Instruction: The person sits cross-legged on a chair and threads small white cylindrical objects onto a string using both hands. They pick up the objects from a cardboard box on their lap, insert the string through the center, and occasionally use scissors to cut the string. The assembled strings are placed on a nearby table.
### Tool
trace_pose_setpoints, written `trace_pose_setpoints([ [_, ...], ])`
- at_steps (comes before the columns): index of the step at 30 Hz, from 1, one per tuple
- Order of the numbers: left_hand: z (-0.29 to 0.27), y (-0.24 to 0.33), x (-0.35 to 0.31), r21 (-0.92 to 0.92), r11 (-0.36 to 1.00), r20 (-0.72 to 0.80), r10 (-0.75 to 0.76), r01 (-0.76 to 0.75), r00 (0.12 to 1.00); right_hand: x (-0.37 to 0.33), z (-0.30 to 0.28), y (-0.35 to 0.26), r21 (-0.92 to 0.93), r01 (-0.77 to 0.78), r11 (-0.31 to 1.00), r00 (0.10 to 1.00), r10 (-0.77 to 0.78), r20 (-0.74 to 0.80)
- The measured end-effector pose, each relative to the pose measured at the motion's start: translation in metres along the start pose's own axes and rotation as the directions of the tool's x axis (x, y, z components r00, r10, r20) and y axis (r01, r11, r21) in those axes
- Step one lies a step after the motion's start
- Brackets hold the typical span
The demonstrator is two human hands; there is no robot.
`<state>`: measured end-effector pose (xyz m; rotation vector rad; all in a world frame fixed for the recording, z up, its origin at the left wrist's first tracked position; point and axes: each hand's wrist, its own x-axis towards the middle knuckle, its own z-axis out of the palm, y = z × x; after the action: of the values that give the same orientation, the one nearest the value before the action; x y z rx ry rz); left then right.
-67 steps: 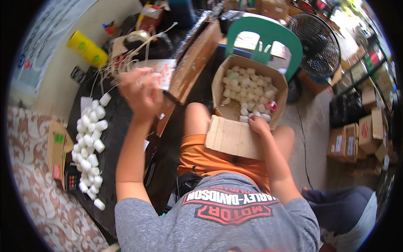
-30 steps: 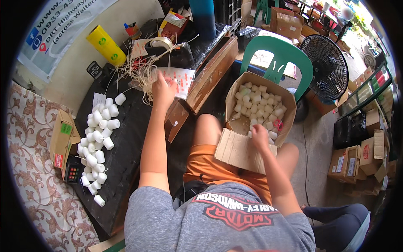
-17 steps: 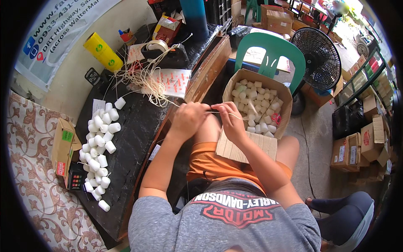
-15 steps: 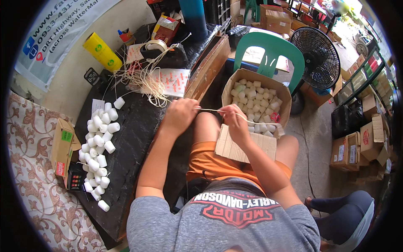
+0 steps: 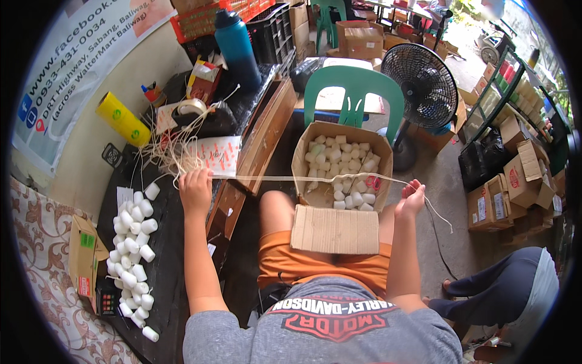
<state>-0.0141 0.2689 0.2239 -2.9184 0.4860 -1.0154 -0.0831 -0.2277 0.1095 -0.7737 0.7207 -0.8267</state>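
A pale cord (image 5: 273, 178) stretches nearly level between my hands, with a knot or twist about midway. My left hand (image 5: 196, 191) is closed on its left end, at the table edge beside a tangled bundle of cords (image 5: 179, 142). Out to the right, my right hand (image 5: 410, 199) pinches the cord, and a loose tail hangs beyond its fingers. Under the cord stands an open cardboard box (image 5: 301, 165) holding many white foam-like plugs (image 5: 334, 156) and red-handled scissors (image 5: 374, 182). The box's flap (image 5: 334, 229) rests over my lap.
Strung white plugs (image 5: 130, 246) lie on the black-covered table (image 5: 173, 291) at left. A tape dispenser (image 5: 209, 118), a yellow roll (image 5: 123, 119) and a blue bottle (image 5: 236, 51) stand farther back. Beyond the box are a green chair (image 5: 388, 91) and a fan (image 5: 419, 82). Another person's leg (image 5: 500, 288) shows at right.
My hands have moved far apart, the left toward the cord bundle and the right past the box. The cord between them is now drawn out long, and the view has shifted.
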Motion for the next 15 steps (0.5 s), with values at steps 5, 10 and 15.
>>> trace_pose_setpoints([
  [5,-0.006,0.054,0.015,0.002,0.991,-0.024,0.137,-0.137,0.990,-0.055,0.036,0.000,-0.339,0.349,0.874,0.897,-0.207,0.392],
  [10,-0.005,0.146,0.030,-0.139,0.920,0.028,0.374,-0.367,0.927,-0.161,0.079,0.020,-0.310,-0.029,0.950,0.628,0.259,0.734],
  [15,-0.006,0.179,0.027,-0.406,0.836,-0.009,0.399,-0.368,0.917,-0.157,0.074,0.025,-0.584,-0.090,0.806,0.321,0.579,0.750],
])
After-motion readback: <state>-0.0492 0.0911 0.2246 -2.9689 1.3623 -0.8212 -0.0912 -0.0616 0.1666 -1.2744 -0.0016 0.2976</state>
